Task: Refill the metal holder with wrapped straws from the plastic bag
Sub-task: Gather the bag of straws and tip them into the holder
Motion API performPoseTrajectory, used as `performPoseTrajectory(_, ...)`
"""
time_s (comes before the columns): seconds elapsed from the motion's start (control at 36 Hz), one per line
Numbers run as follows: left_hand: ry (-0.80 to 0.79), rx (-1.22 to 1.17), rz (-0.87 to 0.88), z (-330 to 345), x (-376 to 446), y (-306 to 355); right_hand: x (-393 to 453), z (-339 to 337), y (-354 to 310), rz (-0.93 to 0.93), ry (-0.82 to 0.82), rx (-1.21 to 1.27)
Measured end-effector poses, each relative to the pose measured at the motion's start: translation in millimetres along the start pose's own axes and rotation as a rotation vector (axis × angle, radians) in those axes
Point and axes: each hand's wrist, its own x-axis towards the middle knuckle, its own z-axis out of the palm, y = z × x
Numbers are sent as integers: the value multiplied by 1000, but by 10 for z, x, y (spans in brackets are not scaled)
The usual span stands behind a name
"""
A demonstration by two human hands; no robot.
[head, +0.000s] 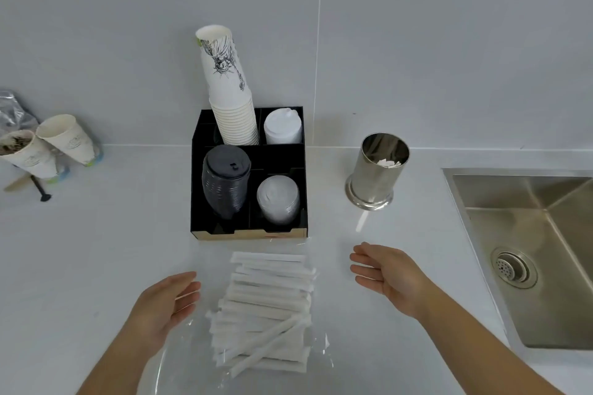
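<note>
While the wrapped straws (266, 308) lie in the plastic bag (179, 359) before the black organizer (248, 228), my left hand (165, 305) touches the bag, open; my right hand (390, 276) is open, empty. Metal holder (377, 168) stands right of the organizer.

This looks like a café or drinks-service counter. A black organiser (248, 189) holds stacked paper cups (229, 96) and lids (226, 181), beside a metal holder (378, 167), on a pale counter (96, 250) with a steel sink (529, 250) and tiled wall (417, 42).
</note>
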Motion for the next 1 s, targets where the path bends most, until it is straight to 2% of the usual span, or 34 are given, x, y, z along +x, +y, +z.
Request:
performPoseTrajectory(0.11, 57, 2, -49, -344, 174, -141, 5, 144, 205, 16, 38, -21)
performPoseTrajectory(0.31, 105, 52, -36, -616, 404, -226, 32, 328, 513, 65, 134, -50)
performPoseTrajectory(0.44, 47, 85, -50, -603, 414, -252, 48, 450, 712, 104, 154, -87)
performPoseTrajectory(0.58, -28, 148, -63, -557, 441, -279, 64, 627, 808, 89, 108, -212)
performPoseTrajectory(0.72, -59, 236, -51, -486, 492, -334, 100, 770, 847, 66, 171, -334)
performPoseTrajectory(1.0, -58, 319, 76, -445, 445, -349, 114, 741, 949, -24, 247, -265)
